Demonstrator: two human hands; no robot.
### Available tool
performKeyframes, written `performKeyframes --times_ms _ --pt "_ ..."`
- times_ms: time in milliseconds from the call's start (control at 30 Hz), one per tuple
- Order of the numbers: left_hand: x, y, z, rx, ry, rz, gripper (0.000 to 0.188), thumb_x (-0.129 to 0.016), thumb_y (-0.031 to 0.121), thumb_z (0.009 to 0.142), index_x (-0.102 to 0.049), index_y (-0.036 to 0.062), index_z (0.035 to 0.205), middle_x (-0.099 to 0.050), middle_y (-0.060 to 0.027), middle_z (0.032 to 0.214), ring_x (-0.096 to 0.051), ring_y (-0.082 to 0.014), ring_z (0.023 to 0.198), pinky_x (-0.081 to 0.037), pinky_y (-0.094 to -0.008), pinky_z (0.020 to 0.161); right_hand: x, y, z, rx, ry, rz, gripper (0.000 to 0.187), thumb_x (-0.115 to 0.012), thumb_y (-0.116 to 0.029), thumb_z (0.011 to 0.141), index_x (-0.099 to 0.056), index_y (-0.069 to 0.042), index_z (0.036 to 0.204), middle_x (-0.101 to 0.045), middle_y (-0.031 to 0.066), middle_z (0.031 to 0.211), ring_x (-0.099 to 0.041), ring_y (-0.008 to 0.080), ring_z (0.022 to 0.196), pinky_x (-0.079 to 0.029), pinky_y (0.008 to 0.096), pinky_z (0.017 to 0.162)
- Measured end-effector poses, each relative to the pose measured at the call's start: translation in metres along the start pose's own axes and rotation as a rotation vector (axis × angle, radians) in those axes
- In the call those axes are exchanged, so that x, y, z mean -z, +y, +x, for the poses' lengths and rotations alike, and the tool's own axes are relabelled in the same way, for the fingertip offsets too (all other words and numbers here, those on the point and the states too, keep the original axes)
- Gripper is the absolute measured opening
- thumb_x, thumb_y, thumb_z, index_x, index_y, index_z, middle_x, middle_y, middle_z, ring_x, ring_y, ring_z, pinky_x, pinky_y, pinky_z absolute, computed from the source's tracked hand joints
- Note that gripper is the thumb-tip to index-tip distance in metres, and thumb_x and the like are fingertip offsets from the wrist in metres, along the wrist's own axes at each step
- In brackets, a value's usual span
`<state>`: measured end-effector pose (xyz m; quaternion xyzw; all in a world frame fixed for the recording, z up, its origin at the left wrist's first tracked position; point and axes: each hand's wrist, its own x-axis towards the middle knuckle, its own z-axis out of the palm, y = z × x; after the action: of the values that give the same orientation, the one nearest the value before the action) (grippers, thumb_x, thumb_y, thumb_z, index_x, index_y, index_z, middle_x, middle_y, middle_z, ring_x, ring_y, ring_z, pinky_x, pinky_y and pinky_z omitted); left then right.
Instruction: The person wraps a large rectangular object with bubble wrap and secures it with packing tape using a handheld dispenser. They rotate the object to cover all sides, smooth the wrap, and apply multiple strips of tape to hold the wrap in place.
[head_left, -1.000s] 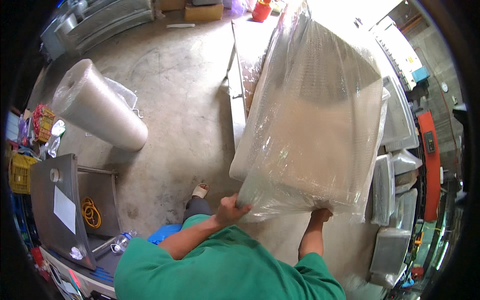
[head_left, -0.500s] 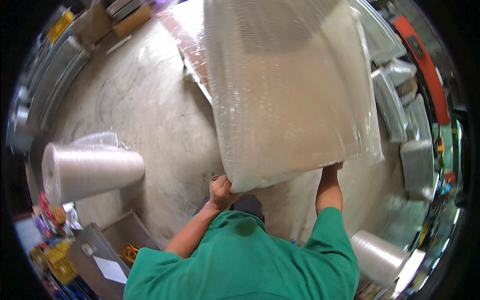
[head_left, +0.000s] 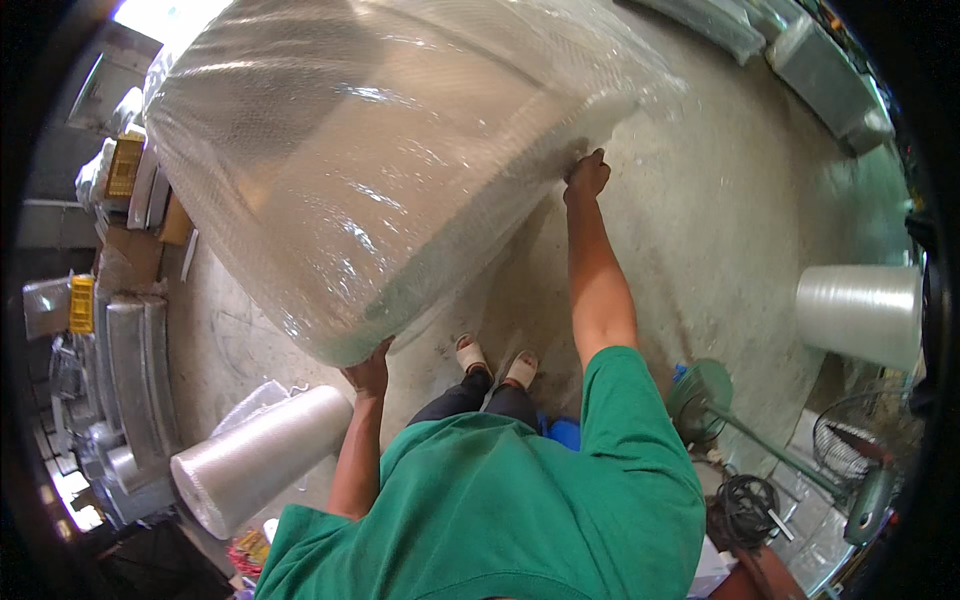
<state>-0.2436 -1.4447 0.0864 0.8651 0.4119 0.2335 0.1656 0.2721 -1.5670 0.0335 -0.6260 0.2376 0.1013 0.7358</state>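
A large flat package wrapped in clear bubble wrap (head_left: 330,190) fills the upper part of the view, tilted, with a brownish panel showing through. My left hand (head_left: 368,372) grips its near lower corner from below, the fingers partly hidden under the edge. Farther right, my right hand (head_left: 588,175) is closed on the package's near right edge, where loose wrap sticks out past the fingers. Both arms are stretched out in front of me.
A roll of bubble wrap (head_left: 262,455) lies on the floor at the left, another roll (head_left: 860,315) at the right. A green standing fan (head_left: 700,400) is close by my right side. Wrapped packages (head_left: 825,75) and stacked wrapped pieces (head_left: 135,380) line the edges.
The package has swung to the left and now sits at a slant. My right hand has moved up and outward along its edge, and my left hand has shifted left with its corner.
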Motion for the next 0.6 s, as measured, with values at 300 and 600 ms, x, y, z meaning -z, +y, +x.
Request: performKeyframes --times_ms 300,600 --pt "0.011 0.005 0.011 -0.071 -0.105 0.01 0.051 -0.08 0.037 0.08 -0.068 0.0051 0.117 -0.064 -0.0207 0.125 -0.054 -0.0438 0.119 -0.038 -0.0523 0.103 0.017 0.103 -0.32 0.857 -0.375 -0.123 0.082 -0.037 -0.05 0.102 -0.009 0.005 0.157 -0.009 0.0276 0.163 -0.013 0.0441 0.151 -0.007 0.0543 0.121" --pt "0.001 0.0 0.034 -0.12 -0.191 -0.03 0.078 -0.08 0.044 0.08 -0.052 0.0 0.139 -0.051 -0.0245 0.142 -0.039 -0.041 0.138 -0.026 -0.0527 0.116 0.019 0.124 -0.282 1.193 -0.238 -0.345 0.083 -0.038 -0.064 0.098 -0.032 -0.003 0.153 -0.025 0.0274 0.159 -0.029 0.045 0.144 -0.025 0.0539 0.115"
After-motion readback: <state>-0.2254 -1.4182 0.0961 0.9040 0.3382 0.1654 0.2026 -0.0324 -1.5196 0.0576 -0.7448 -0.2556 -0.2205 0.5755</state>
